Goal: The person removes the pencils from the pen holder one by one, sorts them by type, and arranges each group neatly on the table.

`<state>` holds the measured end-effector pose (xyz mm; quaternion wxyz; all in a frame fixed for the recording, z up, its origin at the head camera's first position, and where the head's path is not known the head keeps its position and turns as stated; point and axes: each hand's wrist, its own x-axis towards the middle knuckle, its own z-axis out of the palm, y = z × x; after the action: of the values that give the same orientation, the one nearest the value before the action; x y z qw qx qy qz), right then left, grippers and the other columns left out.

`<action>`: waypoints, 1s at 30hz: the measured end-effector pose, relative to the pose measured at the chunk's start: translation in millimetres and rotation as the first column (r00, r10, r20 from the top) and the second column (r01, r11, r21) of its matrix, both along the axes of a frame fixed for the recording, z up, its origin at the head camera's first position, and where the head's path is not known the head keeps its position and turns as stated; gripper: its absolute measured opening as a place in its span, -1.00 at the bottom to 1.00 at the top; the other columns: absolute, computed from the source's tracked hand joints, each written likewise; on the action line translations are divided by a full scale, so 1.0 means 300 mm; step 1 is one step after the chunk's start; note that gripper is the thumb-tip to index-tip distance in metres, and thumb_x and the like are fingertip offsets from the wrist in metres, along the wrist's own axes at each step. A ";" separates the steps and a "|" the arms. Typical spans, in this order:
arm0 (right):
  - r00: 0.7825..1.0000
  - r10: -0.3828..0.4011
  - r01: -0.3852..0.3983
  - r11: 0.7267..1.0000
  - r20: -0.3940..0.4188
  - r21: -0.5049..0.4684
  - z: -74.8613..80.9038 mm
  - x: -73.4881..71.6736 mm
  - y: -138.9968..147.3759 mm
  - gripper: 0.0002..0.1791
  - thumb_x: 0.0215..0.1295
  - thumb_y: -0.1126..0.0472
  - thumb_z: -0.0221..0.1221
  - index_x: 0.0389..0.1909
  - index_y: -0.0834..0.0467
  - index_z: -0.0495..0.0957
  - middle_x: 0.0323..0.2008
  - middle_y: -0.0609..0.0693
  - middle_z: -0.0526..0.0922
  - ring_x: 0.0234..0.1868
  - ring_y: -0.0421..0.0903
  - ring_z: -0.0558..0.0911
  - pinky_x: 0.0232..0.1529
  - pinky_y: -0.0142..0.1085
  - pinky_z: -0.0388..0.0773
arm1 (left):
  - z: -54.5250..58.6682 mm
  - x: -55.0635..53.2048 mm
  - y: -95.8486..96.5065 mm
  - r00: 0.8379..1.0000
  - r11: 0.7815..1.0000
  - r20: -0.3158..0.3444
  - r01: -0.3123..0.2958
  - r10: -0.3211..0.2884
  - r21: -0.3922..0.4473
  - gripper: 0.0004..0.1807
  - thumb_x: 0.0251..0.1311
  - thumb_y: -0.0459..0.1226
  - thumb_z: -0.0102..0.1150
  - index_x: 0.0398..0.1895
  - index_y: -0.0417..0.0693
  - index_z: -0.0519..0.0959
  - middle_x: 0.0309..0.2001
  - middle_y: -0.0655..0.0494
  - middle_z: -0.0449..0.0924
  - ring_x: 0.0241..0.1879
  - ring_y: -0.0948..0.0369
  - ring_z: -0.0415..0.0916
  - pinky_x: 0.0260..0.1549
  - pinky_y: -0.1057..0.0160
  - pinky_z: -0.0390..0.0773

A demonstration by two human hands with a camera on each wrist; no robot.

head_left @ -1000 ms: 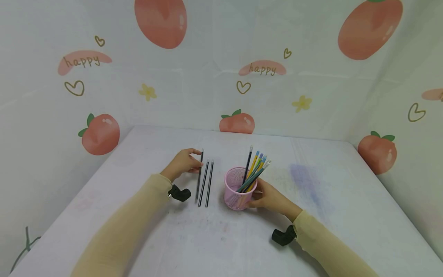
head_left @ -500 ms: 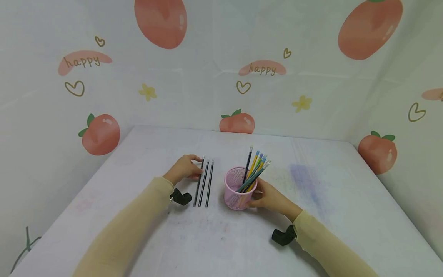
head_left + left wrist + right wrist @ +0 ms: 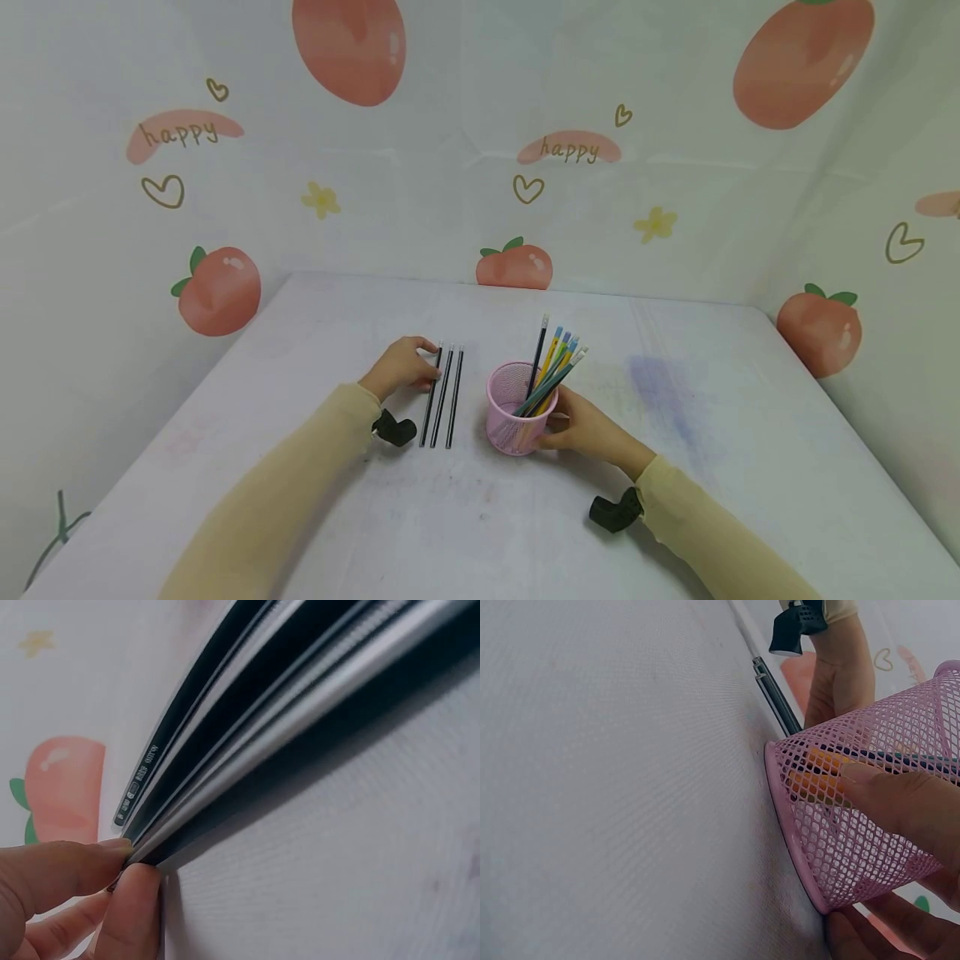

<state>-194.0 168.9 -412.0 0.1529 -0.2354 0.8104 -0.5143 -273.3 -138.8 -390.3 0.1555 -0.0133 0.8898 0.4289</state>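
Note:
Three dark pencils lie side by side on the table, left of the cup. My left hand [image 3: 403, 365] pinches the leftmost dark pencil [image 3: 427, 415] near its far end between thumb and fingers. In the left wrist view the fingertips [image 3: 139, 889] close on a pencil, while the others run alongside. My right hand [image 3: 583, 427] grips the right side of a pink mesh pencil cup [image 3: 504, 427], which stands upright on the table. Several coloured pencils [image 3: 553, 375] lean to the right inside it. The right wrist view shows the thumb [image 3: 892, 799] against the mesh.
A white cloth covers the table [image 3: 450, 533], with a bluish stain [image 3: 663, 396] on its right part. Behind it hangs a white backdrop [image 3: 420, 217] printed with peaches, hearts and flowers. Each wrist carries a black camera mount [image 3: 617, 510].
My left hand has moved slightly toward me, lowering the pinched pencil onto the table level with the other two. The right hand and the cup have stayed in place.

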 end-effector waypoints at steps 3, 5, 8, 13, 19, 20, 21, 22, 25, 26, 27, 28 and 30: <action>1.000 -0.002 0.002 1.000 0.002 -0.002 0.001 0.001 -0.001 -0.05 0.04 0.31 0.41 0.39 0.33 0.08 0.30 0.32 0.36 0.28 0.28 0.42 0.27 0.03 0.40 | -0.003 -0.002 0.002 1.000 1.000 -0.010 0.007 -0.008 -0.026 -0.42 0.07 -0.39 0.35 0.21 -0.21 0.44 -0.47 0.02 0.59 -0.67 0.35 0.51 -0.55 0.44 0.55; 1.000 0.000 0.000 1.000 0.006 -0.006 0.003 0.001 -0.002 -0.05 0.04 0.32 0.41 0.39 0.33 0.08 0.30 0.32 0.35 0.28 0.28 0.41 0.26 0.03 0.41 | -0.004 -0.002 0.004 1.000 0.999 -0.014 0.010 -0.010 -0.039 -0.43 0.06 -0.39 0.35 0.20 -0.21 0.45 -0.53 0.05 0.59 -0.69 0.36 0.50 -0.55 0.44 0.56; 1.000 0.001 -0.001 1.000 0.005 -0.007 0.005 0.001 -0.004 -0.05 0.04 0.32 0.41 0.40 0.34 0.08 0.30 0.32 0.36 0.28 0.28 0.42 0.26 0.03 0.41 | -0.003 0.002 0.006 1.000 0.998 -0.024 0.017 -0.018 -0.062 -0.44 0.07 -0.37 0.34 0.19 -0.20 0.45 -0.57 0.08 0.58 -0.70 0.36 0.50 -0.52 0.44 0.55; 1.000 0.003 -0.003 1.000 0.010 -0.009 0.006 -0.001 -0.005 -0.05 0.03 0.33 0.41 0.40 0.34 0.07 0.31 0.32 0.34 0.28 0.29 0.40 0.26 0.04 0.41 | 0.000 0.006 0.006 1.000 0.997 -0.023 0.019 -0.021 -0.080 -0.44 0.08 -0.34 0.35 0.19 -0.17 0.45 -0.64 0.12 0.57 -0.69 0.35 0.52 -0.44 0.43 0.52; 0.999 0.002 -0.002 1.000 0.038 -0.017 0.005 -0.002 -0.004 -0.04 0.04 0.35 0.39 0.41 0.32 0.06 0.33 0.31 0.31 0.31 0.30 0.37 0.25 0.05 0.41 | 0.003 0.008 0.004 0.999 0.996 -0.020 0.024 -0.025 -0.085 -0.44 0.10 -0.33 0.34 0.20 -0.17 0.45 -0.63 0.13 0.58 -0.69 0.35 0.53 -0.36 0.40 0.53; 0.999 0.002 -0.001 1.000 0.038 -0.017 0.005 -0.002 -0.004 -0.04 0.04 0.35 0.39 0.41 0.32 0.06 0.33 0.31 0.31 0.31 0.30 0.37 0.25 0.04 0.41 | 0.003 0.009 0.004 0.999 0.996 -0.020 0.025 -0.027 -0.084 -0.44 0.10 -0.33 0.34 0.20 -0.17 0.44 -0.62 0.12 0.58 -0.68 0.35 0.53 -0.34 0.39 0.54; 0.999 0.002 -0.001 1.000 0.036 -0.016 0.005 -0.001 -0.004 -0.04 0.04 0.35 0.40 0.41 0.32 0.06 0.33 0.31 0.32 0.30 0.30 0.38 0.25 0.04 0.41 | 0.003 0.009 0.004 0.999 0.996 -0.020 0.026 -0.027 -0.085 -0.44 0.10 -0.33 0.34 0.21 -0.17 0.44 -0.61 0.12 0.59 -0.68 0.34 0.53 -0.32 0.38 0.54; 0.999 0.002 -0.001 1.000 0.032 -0.016 0.006 -0.001 -0.004 -0.04 0.04 0.35 0.40 0.41 0.32 0.06 0.33 0.32 0.32 0.30 0.30 0.38 0.25 0.04 0.42 | 0.003 0.009 0.004 0.999 0.996 -0.020 0.026 -0.028 -0.086 -0.43 0.10 -0.32 0.34 0.21 -0.17 0.44 -0.61 0.11 0.60 -0.68 0.34 0.54 -0.30 0.37 0.54; 1.000 0.002 -0.002 1.000 0.020 -0.013 0.008 0.001 -0.006 -0.04 0.03 0.34 0.40 0.40 0.33 0.07 0.31 0.32 0.34 0.28 0.29 0.40 0.25 0.04 0.42 | 0.002 0.008 0.003 0.999 0.995 -0.018 0.028 -0.029 -0.092 -0.43 0.10 -0.30 0.35 0.21 -0.16 0.44 -0.59 0.10 0.61 -0.66 0.33 0.54 -0.25 0.34 0.53; 1.000 0.002 -0.002 1.000 0.017 -0.014 0.010 0.002 -0.006 -0.05 0.03 0.34 0.41 0.40 0.34 0.07 0.31 0.32 0.34 0.28 0.30 0.40 0.25 0.04 0.42 | 0.002 0.007 0.003 0.999 0.996 -0.016 0.029 -0.031 -0.090 -0.42 0.10 -0.30 0.35 0.22 -0.17 0.43 -0.57 0.09 0.62 -0.65 0.33 0.54 -0.26 0.34 0.54; 1.000 0.003 -0.002 1.000 0.016 -0.014 0.011 0.002 -0.006 -0.05 0.03 0.34 0.41 0.40 0.34 0.07 0.31 0.32 0.34 0.28 0.29 0.41 0.25 0.04 0.42 | 0.002 0.007 0.003 1.000 0.996 -0.011 0.026 -0.027 -0.085 -0.42 0.09 -0.30 0.36 0.22 -0.16 0.44 -0.54 0.08 0.63 -0.65 0.33 0.55 -0.27 0.34 0.54; 1.000 0.003 -0.003 1.000 0.015 -0.015 0.011 0.003 -0.006 -0.05 0.03 0.34 0.41 0.40 0.34 0.08 0.31 0.32 0.34 0.28 0.29 0.41 0.25 0.04 0.42 | 0.001 0.006 0.003 1.000 0.997 -0.007 0.025 -0.026 -0.079 -0.42 0.09 -0.29 0.36 0.22 -0.16 0.43 -0.51 0.07 0.63 -0.64 0.33 0.55 -0.28 0.35 0.55; 1.000 0.006 -0.005 1.000 0.015 -0.020 0.012 0.003 -0.006 -0.06 0.04 0.34 0.40 0.39 0.34 0.08 0.31 0.32 0.34 0.28 0.30 0.40 0.25 0.04 0.42 | 0.001 0.005 0.002 1.000 0.998 0.001 0.021 -0.021 -0.066 -0.42 0.09 -0.29 0.36 0.22 -0.16 0.43 -0.45 0.03 0.64 -0.63 0.33 0.55 -0.32 0.37 0.56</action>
<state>-193.0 167.2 -408.4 0.1579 -0.2354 0.8033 -0.5239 -271.8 -138.1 -390.1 0.1598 -0.0091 0.9036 0.3974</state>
